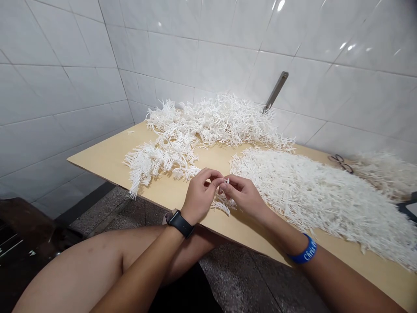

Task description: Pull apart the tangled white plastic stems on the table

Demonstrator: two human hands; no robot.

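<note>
My left hand (202,195) and my right hand (246,198) meet above the front edge of the board, thumbs and fingertips pinched together. Between the fingertips shows a small white plastic piece (227,180), partly hidden by the fingers; both hands seem to grip it. A small clump of thin white strands (223,207) lies on the board just below them. Behind is a tall tangled heap of white branched plastic strands (224,121), with a looser bunch (143,161) spreading toward the left edge. To the right of my hands, short white pieces (319,191) form a wide, thick layer.
The tan board (100,152) meets a tiled wall (169,52) at the back. A grey metal bar (276,90) leans by the wall behind the heap. Dark looped handles or frames (340,163) lie at the back right, near a dark object (408,208). My bare leg (97,261) is below the board.
</note>
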